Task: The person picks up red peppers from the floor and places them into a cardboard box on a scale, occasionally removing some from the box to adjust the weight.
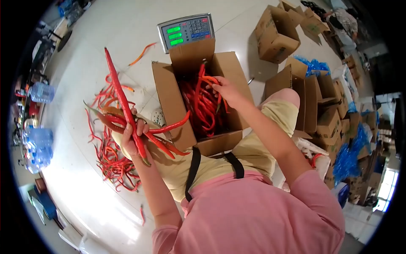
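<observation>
My left hand (137,134) is closed around a bunch of long red chili peppers (119,91), some pointing up and others fanning out to the right. Between the fingers of my right hand (228,92) are a few orange-red chili peppers (210,78), just above an open cardboard box (165,95). Inside that box lies a heap of red chili peppers (204,111). The box stands between my legs with its flaps spread. Parts of the fingers on both hands are hidden by peppers.
A scale with green displays (186,33) stands behind the box. Loose chili peppers (116,165) are piled on the floor to the left, with a stray one (142,53) near the scale. Cardboard boxes (277,36) and blue plastic (349,156) crowd the right; water jugs (40,142) stand far left.
</observation>
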A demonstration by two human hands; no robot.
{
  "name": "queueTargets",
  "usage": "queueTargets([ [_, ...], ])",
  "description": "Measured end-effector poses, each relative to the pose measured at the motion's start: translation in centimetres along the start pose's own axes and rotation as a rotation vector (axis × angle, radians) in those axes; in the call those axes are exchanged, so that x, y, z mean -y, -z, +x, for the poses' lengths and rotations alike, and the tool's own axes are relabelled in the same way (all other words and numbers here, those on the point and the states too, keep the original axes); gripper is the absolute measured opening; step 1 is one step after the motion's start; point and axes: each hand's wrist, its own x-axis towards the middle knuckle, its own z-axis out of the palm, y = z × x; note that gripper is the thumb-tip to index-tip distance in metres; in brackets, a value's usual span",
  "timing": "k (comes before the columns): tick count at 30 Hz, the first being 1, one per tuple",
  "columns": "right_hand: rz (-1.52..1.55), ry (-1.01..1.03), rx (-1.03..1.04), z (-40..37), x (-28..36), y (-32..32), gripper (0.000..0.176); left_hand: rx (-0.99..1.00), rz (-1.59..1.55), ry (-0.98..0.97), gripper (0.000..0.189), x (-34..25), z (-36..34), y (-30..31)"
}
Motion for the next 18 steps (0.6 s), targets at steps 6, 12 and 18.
queueTargets([
  [6, -0.282, 0.208, 0.037, 1.0, -2.3, 0.6, 0.031, 0.028, -0.011, 0.039, 0.045, -0.2, -0.4, 0.4],
  [12, 0.432, 0.109, 0.215, 0.0, -0.9, -0.2, 0.022, 0.012, 0.016, 0.032, 0.047, -0.4, -0.5, 0.0],
  [18, 0.473, 0.014, 0.343, -0.7, -0.2, -0.3, 0.023, 0.023, 0.005, 0.043, 0.045, -0.4, -0.6, 0.4],
])
